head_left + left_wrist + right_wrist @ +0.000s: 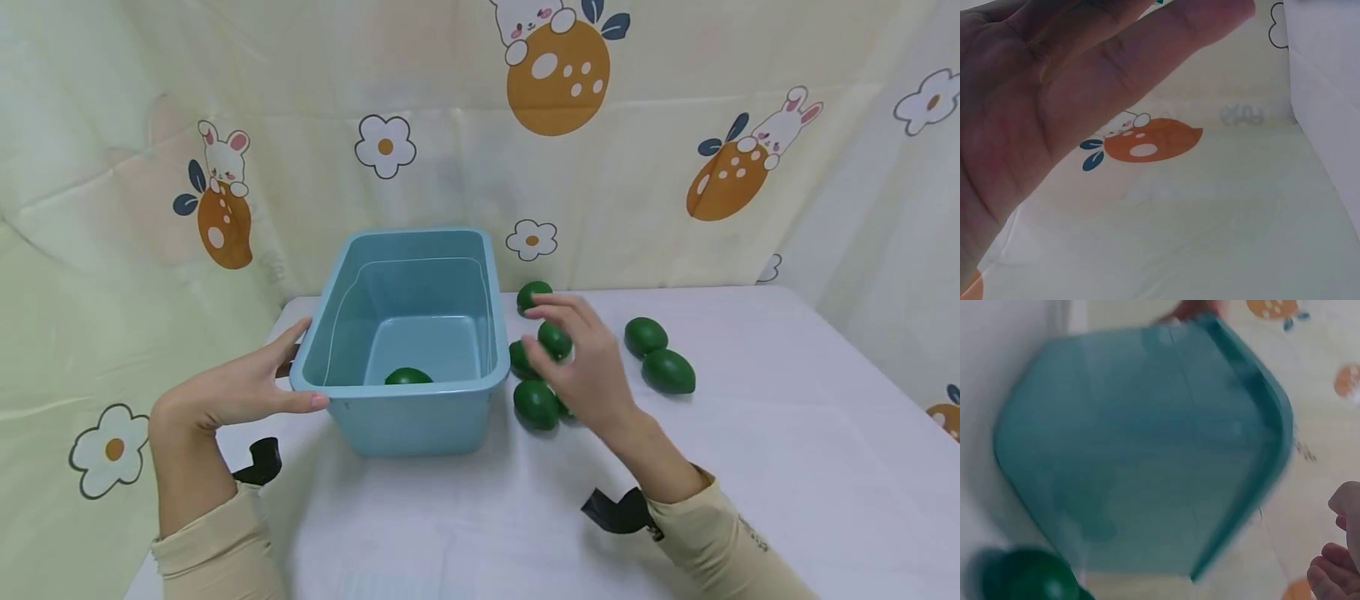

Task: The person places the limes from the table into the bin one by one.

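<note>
A light blue plastic bin (420,421) stands on the white table. One green lime (408,377) shows inside it, partly hidden by the front rim. My left hand (240,387) rests on the bin's front left corner, thumb along the front rim and fingers against the left side. Those fingers look straight in the left wrist view. Several limes lie in a cluster right of the bin, among them a front lime (536,405) and a back lime (534,293). Over this cluster hovers my right hand (588,367), thumb and fingers spread apart, holding nothing.
Two more limes, one behind (646,337) and one in front (669,372), lie touching each other to the right of my right hand. A patterned cloth (450,192) hangs behind the table. Black straps (618,510) stick out near both sleeves.
</note>
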Available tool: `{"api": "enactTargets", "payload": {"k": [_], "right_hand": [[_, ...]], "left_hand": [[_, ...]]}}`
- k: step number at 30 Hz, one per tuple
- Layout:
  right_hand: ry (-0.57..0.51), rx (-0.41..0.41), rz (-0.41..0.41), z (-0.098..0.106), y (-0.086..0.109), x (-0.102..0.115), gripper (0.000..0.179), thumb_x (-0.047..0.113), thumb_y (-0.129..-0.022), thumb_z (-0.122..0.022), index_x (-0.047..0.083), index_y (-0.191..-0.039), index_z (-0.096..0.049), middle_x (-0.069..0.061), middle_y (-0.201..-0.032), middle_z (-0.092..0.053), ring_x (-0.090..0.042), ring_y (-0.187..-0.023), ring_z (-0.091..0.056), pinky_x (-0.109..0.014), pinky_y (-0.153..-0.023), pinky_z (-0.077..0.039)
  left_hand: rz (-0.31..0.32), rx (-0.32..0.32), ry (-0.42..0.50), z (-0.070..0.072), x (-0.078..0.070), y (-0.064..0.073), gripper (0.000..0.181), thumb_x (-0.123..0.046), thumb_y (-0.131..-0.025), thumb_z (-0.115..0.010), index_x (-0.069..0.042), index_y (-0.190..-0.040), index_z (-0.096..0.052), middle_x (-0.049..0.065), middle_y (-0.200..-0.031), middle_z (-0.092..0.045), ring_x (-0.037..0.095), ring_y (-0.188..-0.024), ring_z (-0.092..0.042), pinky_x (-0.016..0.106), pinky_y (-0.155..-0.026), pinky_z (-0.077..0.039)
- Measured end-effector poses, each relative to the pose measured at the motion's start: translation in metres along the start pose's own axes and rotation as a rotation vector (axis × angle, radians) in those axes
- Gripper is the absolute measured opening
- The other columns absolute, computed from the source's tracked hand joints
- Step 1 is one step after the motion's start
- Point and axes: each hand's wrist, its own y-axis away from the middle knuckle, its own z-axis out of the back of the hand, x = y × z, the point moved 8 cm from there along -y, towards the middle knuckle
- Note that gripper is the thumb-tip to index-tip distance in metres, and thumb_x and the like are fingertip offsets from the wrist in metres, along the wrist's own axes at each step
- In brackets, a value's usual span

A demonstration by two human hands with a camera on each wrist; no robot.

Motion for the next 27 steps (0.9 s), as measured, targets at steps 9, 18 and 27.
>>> {"api": "enactTargets", "payload": {"k": [9,18,27], "right_hand": [[0.181,0.026,-0.307,0.064,-0.002,-0.120,0.030,0.011,-0.090,-0.062,0.000,-0.117,-0.060,-0.018,-0.119,-0.058,-0.032,-0.113,-0.055,-0.043,-0.093,-0.048],[0.383,0.449,-0.687,0.070,0.051,-0.236,0.076,0.040,-0.090,-0.059,0.001,-0.147,-0.027,-0.038,-0.143,-0.019,-0.055,-0.128,-0.027,-0.069,-0.098,-0.030],[0.339,0.653,-0.751,0.037,0.077,-0.259,0.093,0.059,-0.089,-0.051,0.002,-0.151,-0.012,-0.041,-0.144,-0.012,-0.060,-0.127,-0.026,-0.071,-0.097,-0.029]], "left_hand": [[-0.010,0.005,0.012,-0.001,-0.001,-0.001,0.097,-0.028,-0.083,-0.071,-0.033,-0.152,-0.003,0.009,-0.147,-0.031,0.035,-0.132,-0.034,0.052,-0.094,-0.044],[0.009,0.002,0.009,-0.001,0.000,0.000,0.098,-0.029,-0.083,-0.071,-0.033,-0.152,-0.002,0.009,-0.147,-0.030,0.036,-0.133,-0.032,0.055,-0.094,-0.044],[0.018,0.003,0.010,0.001,0.002,0.000,0.099,-0.029,-0.083,-0.071,-0.034,-0.152,-0.001,0.009,-0.147,-0.030,0.037,-0.132,-0.032,0.054,-0.092,-0.045]]}}
